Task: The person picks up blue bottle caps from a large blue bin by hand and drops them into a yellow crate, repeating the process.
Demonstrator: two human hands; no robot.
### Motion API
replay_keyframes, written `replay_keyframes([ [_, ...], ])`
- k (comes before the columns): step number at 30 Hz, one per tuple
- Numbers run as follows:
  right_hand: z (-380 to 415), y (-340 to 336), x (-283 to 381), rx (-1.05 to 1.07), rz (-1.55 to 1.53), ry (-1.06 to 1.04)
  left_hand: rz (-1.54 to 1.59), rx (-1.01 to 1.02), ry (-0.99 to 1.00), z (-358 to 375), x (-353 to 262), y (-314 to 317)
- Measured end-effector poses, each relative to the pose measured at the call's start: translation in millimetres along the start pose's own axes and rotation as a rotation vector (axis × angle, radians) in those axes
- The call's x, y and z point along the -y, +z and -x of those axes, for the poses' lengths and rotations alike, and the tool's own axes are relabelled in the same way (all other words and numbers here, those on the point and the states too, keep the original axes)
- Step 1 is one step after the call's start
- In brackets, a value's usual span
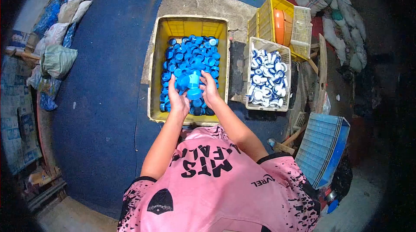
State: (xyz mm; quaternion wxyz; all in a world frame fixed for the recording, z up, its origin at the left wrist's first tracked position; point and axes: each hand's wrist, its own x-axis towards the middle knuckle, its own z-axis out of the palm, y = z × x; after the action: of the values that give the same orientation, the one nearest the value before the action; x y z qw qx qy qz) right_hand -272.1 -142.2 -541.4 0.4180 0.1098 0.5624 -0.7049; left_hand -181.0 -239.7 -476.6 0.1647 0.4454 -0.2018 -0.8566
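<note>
Both of my hands are over a yellow crate [152,67] filled with loose blue plastic caps [203,48]. My left hand [178,98] curves around the left side of a small cluster of blue caps [193,91], palm turned inward. Facing it, my right hand [210,91] cups the same cluster from the right, its fingers bent toward the caps. The cluster is slightly blurred, so single caps are hard to separate. Below the hands, part of the heap is hidden by my hands and wrists.
Right of the crate stands a white basket [289,85] of white and dark-blue caps [266,78]. Behind it are a yellow crate [262,20] and an orange container [281,26]. A blue crate [323,149] leans at right. Sacks [58,61] line the left wall.
</note>
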Motion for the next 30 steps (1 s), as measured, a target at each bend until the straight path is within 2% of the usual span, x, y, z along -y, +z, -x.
replay_keyframes([
  [2,27.0,7.4,14.0,-0.058,-0.019,0.071,0.020,-0.067,-0.017,10.7,-2.8,1.3],
  [3,32.9,8.3,14.2,-0.031,-0.107,0.059,0.045,-0.007,-0.024,11.8,-1.9,-3.3],
  [6,53.3,10.9,14.5,-0.097,-0.122,0.032,0.058,-0.099,-0.092,12.7,2.3,-11.1],
  [7,51.6,3.0,7.3,-0.103,-0.085,0.033,0.074,-0.034,-0.117,13.5,3.5,-17.6],
  [12,75.3,-12.8,-7.6,-0.245,-0.120,-0.002,-0.037,-0.020,-0.161,28.6,13.5,-35.7],
  [19,114.8,-60.7,-12.6,-0.121,0.111,-0.054,-0.117,-0.053,-0.276,39.3,43.5,-56.3],
  [24,140.6,-155.5,-17.3,-0.097,0.219,-0.198,-0.236,0.029,-0.338,31.7,102.4,-37.7],
  [26,162.7,-199.3,-11.9,-0.206,0.285,-0.337,-0.290,0.067,-0.373,29.9,134.9,-14.3],
  [30,185.2,-318.7,-26.4,-0.385,0.087,-0.480,-0.498,0.201,-0.435,41.0,217.4,53.3],
])
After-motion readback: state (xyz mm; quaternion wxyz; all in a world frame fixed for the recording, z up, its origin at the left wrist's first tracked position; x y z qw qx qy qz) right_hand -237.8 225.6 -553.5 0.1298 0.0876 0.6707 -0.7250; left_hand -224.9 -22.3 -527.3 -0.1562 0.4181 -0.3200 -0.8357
